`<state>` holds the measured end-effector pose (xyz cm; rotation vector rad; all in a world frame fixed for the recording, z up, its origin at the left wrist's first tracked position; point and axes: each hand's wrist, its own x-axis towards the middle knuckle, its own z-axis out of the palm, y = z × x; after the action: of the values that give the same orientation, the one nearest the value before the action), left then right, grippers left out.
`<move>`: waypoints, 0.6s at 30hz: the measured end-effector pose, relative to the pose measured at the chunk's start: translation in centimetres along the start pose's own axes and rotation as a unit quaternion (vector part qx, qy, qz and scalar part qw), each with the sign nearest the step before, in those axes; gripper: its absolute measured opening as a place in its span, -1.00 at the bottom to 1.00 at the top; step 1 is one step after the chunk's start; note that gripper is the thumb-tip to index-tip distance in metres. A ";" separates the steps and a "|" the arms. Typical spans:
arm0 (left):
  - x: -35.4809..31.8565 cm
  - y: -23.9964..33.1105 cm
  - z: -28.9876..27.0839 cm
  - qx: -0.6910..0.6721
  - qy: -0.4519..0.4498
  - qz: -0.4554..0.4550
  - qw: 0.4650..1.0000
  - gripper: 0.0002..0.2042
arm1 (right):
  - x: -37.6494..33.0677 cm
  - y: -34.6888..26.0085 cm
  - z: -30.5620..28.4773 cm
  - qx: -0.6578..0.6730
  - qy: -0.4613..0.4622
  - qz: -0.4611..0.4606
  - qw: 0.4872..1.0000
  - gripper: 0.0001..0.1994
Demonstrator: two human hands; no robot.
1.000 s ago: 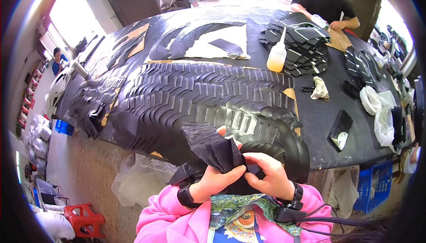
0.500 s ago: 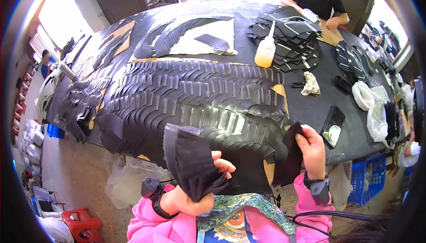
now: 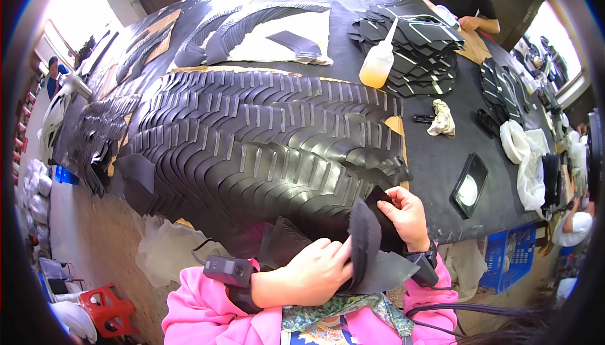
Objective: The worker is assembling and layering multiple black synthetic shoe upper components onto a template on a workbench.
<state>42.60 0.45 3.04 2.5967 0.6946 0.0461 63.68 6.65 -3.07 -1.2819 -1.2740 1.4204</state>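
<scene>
Grasping a bundle of thin black pieces [image 3: 364, 241] in the fingers of the left hand [image 3: 318, 269], holding it near the front edge of the desk [image 3: 435, 203], below the right hand [image 3: 406, 216]. Pinching another black piece [image 3: 376, 197] in the fingers of that right hand, by the near right end of the overlapping rows [image 3: 252, 156]. Facing a squeeze bottle [image 3: 377, 64] and a crumpled cloth [image 3: 442, 120] farther back.

Held stack [image 3: 365, 241]: thin black flexible sheets, bent and splayed, roughly upright, in left hand [image 3: 320, 268]
Single piece [image 3: 377, 196]: black, pinched by upper edge in right hand [image 3: 406, 216], at right end of front row; contact unclear
Laid rows [image 3: 252, 162]: black curved pieces, overlapping, raised strips
</scene>
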 end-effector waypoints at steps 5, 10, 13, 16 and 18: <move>0.8 0.3 1.1 0.152 0.089 0.000 0.984 -0.61 | 0.0 -0.6 -0.1 -0.044 0.002 0.023 0.999 -0.86; 1.7 -0.2 0.7 0.207 0.068 -0.012 0.976 -0.60 | 0.1 0.2 -0.2 -0.021 0.023 0.015 0.999 -0.87; 2.0 -0.7 0.7 0.186 0.056 -0.019 0.981 -0.59 | 0.2 -0.2 0.1 0.015 0.018 0.020 1.000 -0.87; 2.3 -1.1 0.5 0.161 0.042 -0.021 0.986 -0.57 | 0.2 -0.2 -0.1 0.018 0.010 0.031 0.999 -0.87; 2.4 -1.5 0.2 0.149 0.033 -0.021 0.988 -0.55 | 0.2 -0.2 -0.1 0.014 0.009 0.029 0.999 -0.87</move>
<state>44.07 2.67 1.97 2.8756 0.8352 0.0173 63.74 6.85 -2.91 -1.3203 -1.2098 1.4583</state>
